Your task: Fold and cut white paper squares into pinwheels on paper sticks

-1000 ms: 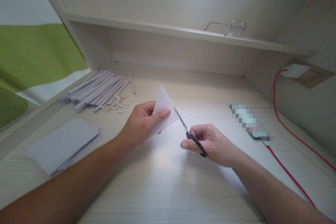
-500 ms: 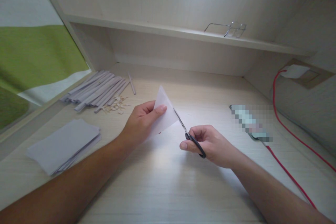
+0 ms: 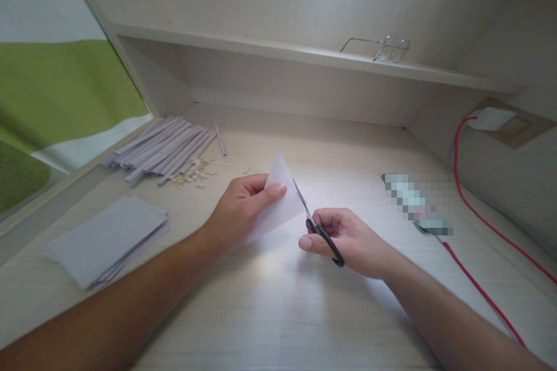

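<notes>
Head view: left hand (image 3: 237, 208) pinching folded white paper (image 3: 278, 200) above desk (image 3: 270, 307) centre. Right hand (image 3: 348, 239) gripping black-handled scissors (image 3: 317, 225), blades meeting paper's right edge. Step judged: cutting in progress. Next move calling for steady paper and blades closing along line.

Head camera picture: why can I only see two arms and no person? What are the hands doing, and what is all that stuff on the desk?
The camera sits on the person's head and looks down, so you see only their own arms. The left hand pinches a folded white paper in its fingers. The right hand holds black-handled scissors, blades at the paper's edge. On the wooden desk lie a stack of grey sheets, a bundle of rolled paper sticks with tiny snippets beside it, and a red cable. Glasses rest on the shelf above.
</notes>
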A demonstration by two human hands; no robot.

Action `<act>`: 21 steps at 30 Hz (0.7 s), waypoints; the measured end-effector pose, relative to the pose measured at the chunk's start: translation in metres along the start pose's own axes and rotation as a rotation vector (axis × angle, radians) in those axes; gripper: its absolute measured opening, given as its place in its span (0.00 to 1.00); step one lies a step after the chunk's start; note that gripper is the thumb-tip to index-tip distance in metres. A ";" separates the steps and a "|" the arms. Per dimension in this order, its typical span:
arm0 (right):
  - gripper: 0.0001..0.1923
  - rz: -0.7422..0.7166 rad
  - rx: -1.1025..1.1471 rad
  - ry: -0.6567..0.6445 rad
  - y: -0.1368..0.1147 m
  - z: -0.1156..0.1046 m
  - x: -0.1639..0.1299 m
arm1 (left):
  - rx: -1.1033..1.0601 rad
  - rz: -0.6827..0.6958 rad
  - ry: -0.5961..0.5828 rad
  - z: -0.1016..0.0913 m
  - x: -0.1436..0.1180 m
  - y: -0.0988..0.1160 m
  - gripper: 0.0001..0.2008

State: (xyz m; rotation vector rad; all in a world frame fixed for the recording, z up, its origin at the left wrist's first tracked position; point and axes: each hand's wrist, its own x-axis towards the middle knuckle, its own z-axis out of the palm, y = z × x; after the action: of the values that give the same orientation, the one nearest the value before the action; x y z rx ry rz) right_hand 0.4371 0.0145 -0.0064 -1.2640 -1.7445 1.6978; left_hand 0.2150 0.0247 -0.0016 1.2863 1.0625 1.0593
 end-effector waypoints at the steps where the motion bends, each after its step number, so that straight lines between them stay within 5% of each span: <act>1: 0.23 0.003 -0.008 0.004 0.000 0.000 0.000 | 0.002 0.000 -0.003 0.000 0.000 0.000 0.16; 13: 0.26 -0.029 -0.123 0.056 0.003 -0.002 0.001 | -0.032 -0.025 0.019 0.000 0.001 -0.001 0.16; 21: 0.24 0.017 -0.005 0.033 0.001 0.001 0.000 | -0.092 -0.058 -0.049 0.001 0.001 -0.004 0.15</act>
State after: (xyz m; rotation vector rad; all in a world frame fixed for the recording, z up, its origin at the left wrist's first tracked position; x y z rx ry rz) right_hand 0.4364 0.0141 -0.0076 -1.3052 -1.7243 1.6738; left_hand 0.2162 0.0251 -0.0053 1.1947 0.9973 1.0166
